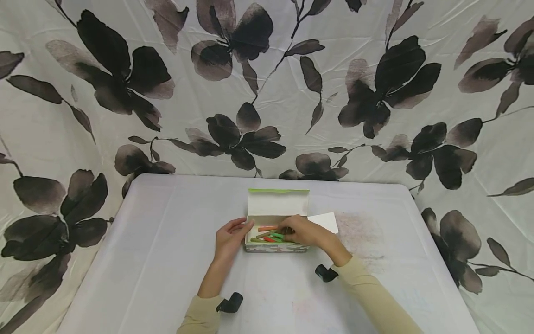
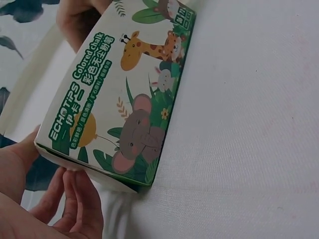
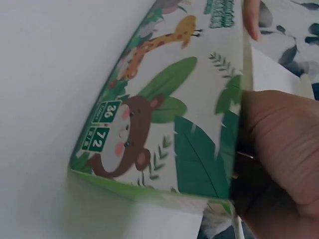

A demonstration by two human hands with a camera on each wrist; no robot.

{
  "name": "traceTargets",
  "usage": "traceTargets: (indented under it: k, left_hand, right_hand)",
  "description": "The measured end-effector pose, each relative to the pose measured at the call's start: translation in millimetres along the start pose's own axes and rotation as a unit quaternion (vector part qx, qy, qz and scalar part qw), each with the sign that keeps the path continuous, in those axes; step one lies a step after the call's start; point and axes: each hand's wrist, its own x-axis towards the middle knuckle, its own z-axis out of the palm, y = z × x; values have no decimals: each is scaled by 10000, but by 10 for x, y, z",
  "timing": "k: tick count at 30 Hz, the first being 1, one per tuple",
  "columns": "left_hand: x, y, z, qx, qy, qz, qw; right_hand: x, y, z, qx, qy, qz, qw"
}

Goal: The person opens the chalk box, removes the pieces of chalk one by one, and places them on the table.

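A chalk box [image 1: 277, 248] printed with animals and labelled "Colored chalk" stands on the table with its lid [image 1: 278, 203] raised. Inside lie several chalk sticks, among them an orange stick [image 1: 267, 228], a red stick [image 1: 269, 239] and green ones. My left hand [image 1: 230, 239] holds the left end of the box, thumb at the upper rim and fingers against the end wall in the left wrist view. Over the right half, my right hand [image 1: 302, 230] reaches into the box, fingers bent down among the green chalks. Whether it grips one, I cannot tell; the box wall hides its fingertips.
A white side flap [image 1: 327, 221] sticks out from the right end of the box. The table [image 1: 167, 260] has a white cover with reddish smudges at the right. Behind it hangs a flowered cloth [image 1: 233, 93]. Black wrist cameras [image 1: 231, 303] sit below both hands.
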Motion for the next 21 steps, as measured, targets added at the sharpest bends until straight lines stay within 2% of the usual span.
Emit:
traceTargets:
  k: [6,12,21]
  left_hand:
    - [12,-4,-4,-30,-29,8,10000]
    - [25,-18,-10,21,-58,-2,10000]
    - [27,-24,-8,47,-31,34,10000]
  right_hand:
    - [-143,31,-132,731,371,-105,9966]
    - [-304,106,-273,1514,814,160,9850]
    - [-514,251,-467,1903,1579,618,9670]
